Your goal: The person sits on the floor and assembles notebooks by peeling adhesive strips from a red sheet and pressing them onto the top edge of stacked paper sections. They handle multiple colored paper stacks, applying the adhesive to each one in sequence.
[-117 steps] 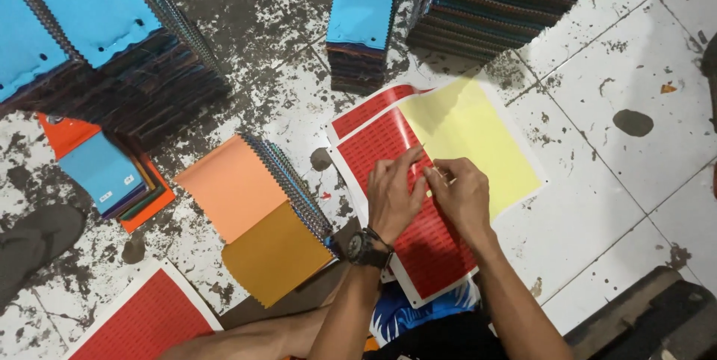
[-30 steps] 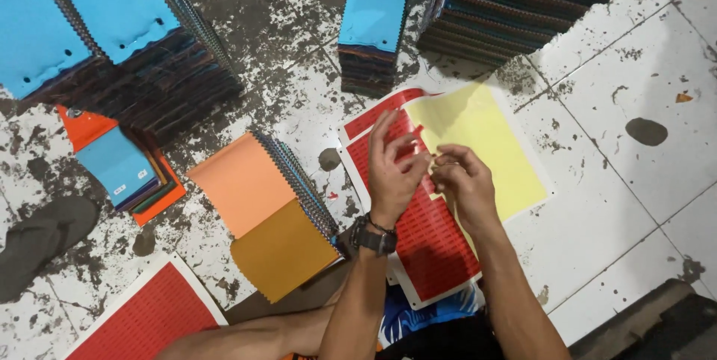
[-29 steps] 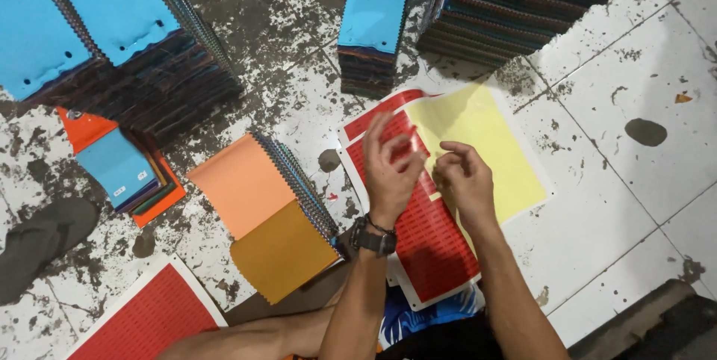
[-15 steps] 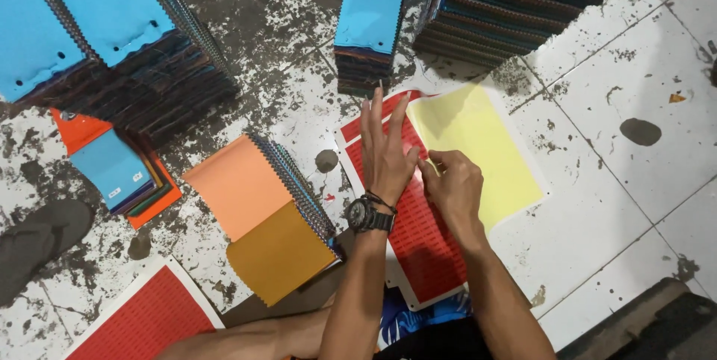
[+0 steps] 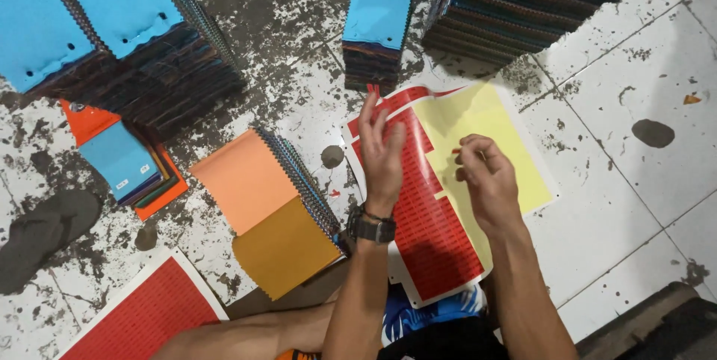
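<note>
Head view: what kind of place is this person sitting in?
Probably a small workshop for binding or labelling swatch books, worked on the floor. Stacks of spiral-bound books ring a stained tiled floor, and a red sticker sheet lies under both hands.

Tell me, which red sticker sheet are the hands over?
The red sticker sheet with the big yellow peeled part, under both hands. The other red sheet lies at the bottom left corner, far from them.
</note>
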